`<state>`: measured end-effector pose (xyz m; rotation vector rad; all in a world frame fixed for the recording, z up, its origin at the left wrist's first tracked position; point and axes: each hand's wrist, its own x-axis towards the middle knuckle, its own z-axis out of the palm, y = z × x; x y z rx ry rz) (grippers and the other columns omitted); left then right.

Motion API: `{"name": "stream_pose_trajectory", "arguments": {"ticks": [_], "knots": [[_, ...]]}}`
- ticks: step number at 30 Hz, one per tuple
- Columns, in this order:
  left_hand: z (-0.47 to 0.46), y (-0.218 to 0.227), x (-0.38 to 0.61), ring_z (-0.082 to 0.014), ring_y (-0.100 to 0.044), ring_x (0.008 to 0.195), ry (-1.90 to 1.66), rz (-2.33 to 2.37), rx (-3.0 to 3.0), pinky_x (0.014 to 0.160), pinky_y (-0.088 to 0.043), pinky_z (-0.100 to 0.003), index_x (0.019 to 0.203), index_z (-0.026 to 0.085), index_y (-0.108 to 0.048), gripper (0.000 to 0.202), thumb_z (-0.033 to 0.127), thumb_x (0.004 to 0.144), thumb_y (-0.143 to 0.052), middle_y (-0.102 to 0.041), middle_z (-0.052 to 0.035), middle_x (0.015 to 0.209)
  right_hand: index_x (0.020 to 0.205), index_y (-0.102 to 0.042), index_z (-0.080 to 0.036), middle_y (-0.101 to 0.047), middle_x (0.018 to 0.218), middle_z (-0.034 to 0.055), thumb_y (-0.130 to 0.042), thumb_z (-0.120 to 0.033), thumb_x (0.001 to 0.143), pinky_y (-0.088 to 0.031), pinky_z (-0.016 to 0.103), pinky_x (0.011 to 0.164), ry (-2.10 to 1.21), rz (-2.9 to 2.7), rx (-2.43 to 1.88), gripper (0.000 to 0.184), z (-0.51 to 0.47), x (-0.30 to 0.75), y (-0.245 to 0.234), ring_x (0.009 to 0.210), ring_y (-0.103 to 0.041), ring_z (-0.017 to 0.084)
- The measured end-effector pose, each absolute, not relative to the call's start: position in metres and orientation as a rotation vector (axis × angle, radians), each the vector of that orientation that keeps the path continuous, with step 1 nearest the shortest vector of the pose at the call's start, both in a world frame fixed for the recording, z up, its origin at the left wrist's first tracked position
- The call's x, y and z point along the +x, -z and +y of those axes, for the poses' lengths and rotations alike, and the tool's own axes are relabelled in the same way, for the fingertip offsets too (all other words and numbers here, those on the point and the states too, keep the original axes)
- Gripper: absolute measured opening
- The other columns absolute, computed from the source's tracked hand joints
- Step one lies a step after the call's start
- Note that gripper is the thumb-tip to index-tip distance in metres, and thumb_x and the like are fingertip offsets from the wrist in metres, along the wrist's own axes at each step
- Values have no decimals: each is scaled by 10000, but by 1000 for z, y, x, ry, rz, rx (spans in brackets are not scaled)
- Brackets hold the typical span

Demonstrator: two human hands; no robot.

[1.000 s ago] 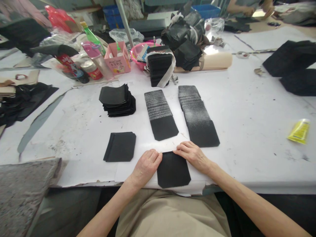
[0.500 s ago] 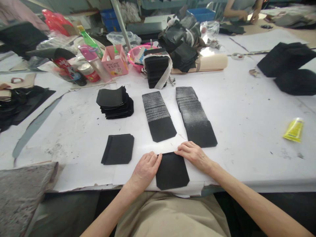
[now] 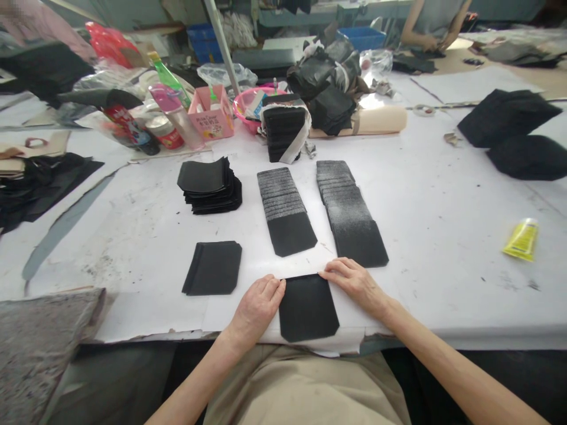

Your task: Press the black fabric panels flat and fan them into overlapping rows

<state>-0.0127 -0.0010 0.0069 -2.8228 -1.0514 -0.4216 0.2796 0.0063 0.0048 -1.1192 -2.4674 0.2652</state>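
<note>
A flat black leather-like panel (image 3: 309,310) with two clipped corners lies at the front edge of the table. My left hand (image 3: 260,304) is closed at its upper left corner, thumb and fingers together. At the upper right corner, the fingertips of my right hand (image 3: 357,284) are pinched on the same top edge. Left of my hands rests a small stack of similar panels (image 3: 215,268). Beyond are two overlapping rows of black pieces with fuzzy grey strips, a middle row (image 3: 290,233) and a right row (image 3: 358,239).
A taller pile of black panels (image 3: 204,177) stands behind the small stack. Farther back are a bound black bundle (image 3: 283,133), a pink box (image 3: 212,121) and a beige roll (image 3: 381,121). A yellow tube (image 3: 521,241) lies at right. Another person's hands (image 3: 436,44) work at the far table.
My hands have moved slightly apart along the panel's top edge, the right one shifting right and the left one a little left. More of the top edge shows between them.
</note>
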Motion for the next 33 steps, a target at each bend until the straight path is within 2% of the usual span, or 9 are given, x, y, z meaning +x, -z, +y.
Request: {"name": "stream_pose_trajectory", "arguments": {"ticks": [3,6,16,25,33], "knots": [[5,-13,-3,-211,-569,822,317,-1033,-2830,726,-493,-360,1263,161,-519,319,104,961,-435,-581,-69,879,1189,-623,-219,-628,1104,81,-451,-149,976,-526,371,881,-326,-2418,-1156,282,4,280,-9,1007,-574,193],[11,-17,9,-208,-542,773,213,-993,-2815,671,-443,-350,1339,222,-467,389,133,960,-460,-548,-45,848,1173,-623,-226,-634,1079,75,-444,-179,987,-530,363,854,-354,-2358,-1175,263,3,278,-8,978,-575,193],[12,-26,20,-220,-526,845,51,-1083,-2857,711,-428,-360,1389,261,-408,484,136,930,-497,-532,-55,936,1119,-661,-218,-652,1018,75,-482,-175,976,-466,348,806,-124,-2382,-1231,233,2,265,0,939,-576,200],[11,-29,27,-222,-521,847,-14,-1126,-2866,724,-419,-356,1396,287,-400,521,138,913,-525,-527,-51,928,1072,-644,-169,-650,1012,90,-440,-175,991,-448,346,818,-88,-2401,-1242,219,1,264,1,949,-566,214],[11,-34,29,-225,-527,845,-36,-1141,-2871,730,-423,-369,1399,282,-396,495,145,934,-499,-532,-51,934,1048,-644,-179,-652,966,73,-465,-178,983,-438,325,790,-67,-2384,-1295,190,-1,260,1,896,-563,202]]}}
